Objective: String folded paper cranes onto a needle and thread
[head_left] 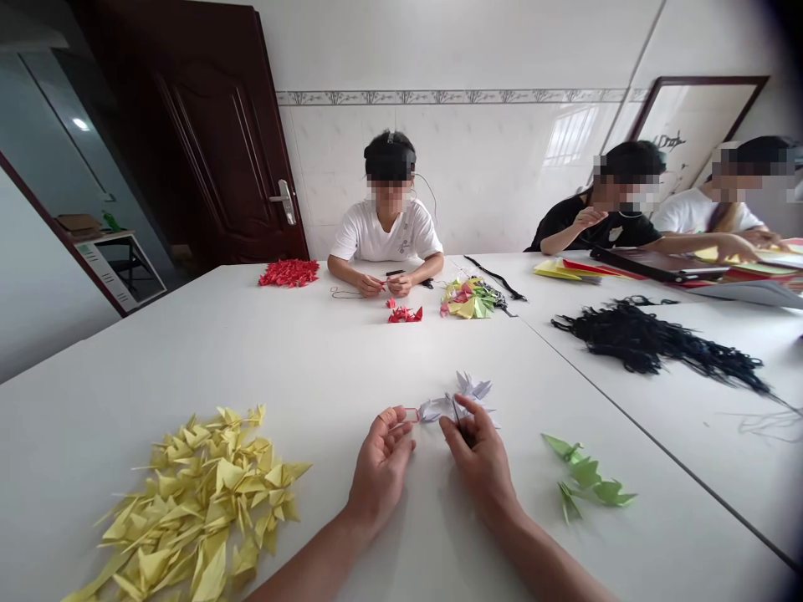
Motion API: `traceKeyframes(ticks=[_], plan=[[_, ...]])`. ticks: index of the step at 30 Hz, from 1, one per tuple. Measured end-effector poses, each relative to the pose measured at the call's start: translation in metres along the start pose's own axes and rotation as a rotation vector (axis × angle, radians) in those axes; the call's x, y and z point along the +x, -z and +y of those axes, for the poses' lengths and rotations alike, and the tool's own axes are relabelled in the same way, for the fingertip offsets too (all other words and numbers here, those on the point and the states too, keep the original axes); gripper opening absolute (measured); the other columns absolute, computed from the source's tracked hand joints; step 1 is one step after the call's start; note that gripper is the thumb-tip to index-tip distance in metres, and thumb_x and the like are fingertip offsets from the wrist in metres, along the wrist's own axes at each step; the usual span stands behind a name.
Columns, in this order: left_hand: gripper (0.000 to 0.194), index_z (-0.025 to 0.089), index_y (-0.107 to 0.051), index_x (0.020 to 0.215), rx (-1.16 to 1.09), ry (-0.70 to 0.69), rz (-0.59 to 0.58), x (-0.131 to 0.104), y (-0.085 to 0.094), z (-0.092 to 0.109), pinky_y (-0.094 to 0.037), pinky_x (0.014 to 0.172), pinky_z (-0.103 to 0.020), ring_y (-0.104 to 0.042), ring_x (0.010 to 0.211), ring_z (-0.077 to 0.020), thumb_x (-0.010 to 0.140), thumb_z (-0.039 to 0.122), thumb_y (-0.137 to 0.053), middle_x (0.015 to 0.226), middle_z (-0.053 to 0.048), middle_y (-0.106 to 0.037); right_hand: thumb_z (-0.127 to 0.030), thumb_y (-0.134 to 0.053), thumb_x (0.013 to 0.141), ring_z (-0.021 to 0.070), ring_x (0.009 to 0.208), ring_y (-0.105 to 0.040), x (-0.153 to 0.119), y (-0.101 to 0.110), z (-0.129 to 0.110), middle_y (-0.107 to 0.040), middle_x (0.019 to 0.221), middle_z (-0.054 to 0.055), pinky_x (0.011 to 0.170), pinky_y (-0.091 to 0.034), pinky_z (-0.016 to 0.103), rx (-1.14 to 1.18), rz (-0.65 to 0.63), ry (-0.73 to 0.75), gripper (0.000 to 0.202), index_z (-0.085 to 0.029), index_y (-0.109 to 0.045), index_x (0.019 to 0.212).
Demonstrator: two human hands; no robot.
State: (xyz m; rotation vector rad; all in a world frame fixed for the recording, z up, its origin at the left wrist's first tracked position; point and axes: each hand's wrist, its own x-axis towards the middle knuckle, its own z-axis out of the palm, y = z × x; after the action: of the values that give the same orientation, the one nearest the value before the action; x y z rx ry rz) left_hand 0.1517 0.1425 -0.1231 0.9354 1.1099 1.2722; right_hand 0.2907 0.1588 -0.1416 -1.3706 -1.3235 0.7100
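In the head view, my left hand (382,456) is closed, its thumb and fingers pinching a small red loop (411,415), perhaps cord. Just right of the loop lies a string of pale lavender-white folded paper cranes (475,390). Over these cranes, my right hand (483,456) is closed around a thin dark tool (462,428); its kind is too small to make out. Part of the cranes is hidden behind my right fingers. A heap of yellow paper cranes (207,502) spreads to my left. Several green paper cranes (590,477) rest right of my right hand.
Across the white table (326,359), a person (387,217) works beside red cranes (288,272) and a multicoloured bunch (470,298). Black tassels (658,334) lie at the right, past a table seam. Two more people sit at the far right, near coloured paper (574,269).
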Motion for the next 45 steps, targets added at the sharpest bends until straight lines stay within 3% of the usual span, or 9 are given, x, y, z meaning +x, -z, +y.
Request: traceKeyframes(ticks=[3, 6, 13, 21, 29, 36, 41, 45], plan=[[0.041, 0.02, -0.052, 0.113, -0.08, 0.035, -0.06, 0.005, -0.002, -0.001, -0.042, 0.095, -0.032, -0.051, 0.118, -0.0225, 0.074, 0.018, -0.064, 0.127, -0.012, -0.054, -0.039, -0.052, 0.081, 0.0152, 0.059, -0.055, -0.003, 0.0, -0.005, -0.062, 0.066, 0.003, 0.056, -0.044, 0.025, -0.009, -0.143, 0.072, 0.029, -0.016, -0.065, 0.091], [0.044, 0.02, -0.048, 0.118, -0.139, 0.073, -0.128, 0.012, -0.007, -0.001, -0.042, 0.096, -0.035, -0.054, 0.114, -0.0217, 0.077, 0.022, -0.063, 0.122, -0.012, -0.058, -0.035, -0.052, 0.081, 0.0174, 0.068, -0.06, -0.003, -0.001, -0.008, -0.068, 0.075, 0.004, 0.064, -0.045, 0.027, -0.032, -0.216, 0.102, 0.024, -0.018, -0.068, 0.087], [0.041, 0.018, -0.051, 0.113, -0.151, 0.063, -0.137, 0.017, -0.01, -0.002, -0.043, 0.097, -0.035, -0.061, 0.102, -0.0197, 0.074, 0.018, -0.063, 0.108, -0.009, -0.065, -0.031, -0.047, 0.083, 0.0176, 0.073, -0.058, 0.001, -0.002, -0.007, -0.067, 0.078, 0.003, 0.067, -0.043, 0.027, -0.109, -0.179, 0.125, 0.024, -0.018, -0.068, 0.083], [0.027, 0.019, -0.059, 0.101, -0.067, 0.025, -0.147, 0.014, -0.005, -0.001, -0.047, 0.09, -0.034, -0.06, 0.098, -0.0192, 0.075, 0.026, -0.063, 0.1, -0.007, -0.065, -0.032, -0.044, 0.087, 0.0132, 0.06, -0.054, -0.001, -0.001, -0.01, -0.065, 0.071, 0.001, 0.056, -0.04, 0.023, -0.098, -0.197, 0.148, 0.026, -0.018, -0.063, 0.074], [0.02, 0.018, -0.063, 0.091, -0.026, 0.019, -0.179, 0.01, -0.008, 0.005, -0.047, 0.085, -0.031, -0.061, 0.09, -0.0177, 0.071, 0.021, -0.062, 0.092, -0.005, -0.066, -0.034, -0.048, 0.084, 0.0155, 0.061, -0.053, 0.0, -0.003, -0.008, -0.061, 0.065, 0.001, 0.056, -0.038, 0.024, -0.086, -0.219, 0.155, 0.027, -0.017, -0.061, 0.067], [0.026, 0.017, -0.062, 0.094, -0.031, 0.012, -0.131, 0.011, -0.007, 0.002, -0.049, 0.083, -0.03, -0.06, 0.088, -0.0165, 0.069, 0.019, -0.065, 0.09, -0.005, -0.065, -0.038, -0.048, 0.085, 0.0161, 0.062, -0.054, -0.002, -0.001, -0.011, -0.062, 0.066, 0.002, 0.056, -0.041, 0.024, -0.046, -0.234, 0.096, 0.028, -0.016, -0.065, 0.08], [0.022, 0.018, -0.063, 0.092, -0.013, -0.017, -0.17, 0.009, -0.008, 0.002, -0.049, 0.075, -0.024, -0.059, 0.077, -0.0124, 0.07, 0.017, -0.064, 0.081, -0.002, -0.064, -0.042, -0.046, 0.085, 0.0132, 0.051, -0.05, -0.004, -0.002, -0.009, -0.057, 0.059, 0.001, 0.049, -0.04, 0.023, 0.003, -0.244, 0.068, 0.033, -0.015, -0.065, 0.081], [0.022, 0.018, -0.059, 0.094, 0.055, -0.014, -0.141, 0.006, -0.007, 0.002, -0.042, 0.05, -0.018, -0.051, 0.052, -0.0062, 0.075, 0.028, -0.061, 0.065, 0.004, -0.056, -0.045, -0.046, 0.084, 0.0132, 0.05, -0.049, -0.003, -0.001, -0.002, -0.056, 0.058, 0.001, 0.047, -0.039, 0.023, 0.023, -0.207, 0.048, 0.035, -0.015, -0.064, 0.084]])
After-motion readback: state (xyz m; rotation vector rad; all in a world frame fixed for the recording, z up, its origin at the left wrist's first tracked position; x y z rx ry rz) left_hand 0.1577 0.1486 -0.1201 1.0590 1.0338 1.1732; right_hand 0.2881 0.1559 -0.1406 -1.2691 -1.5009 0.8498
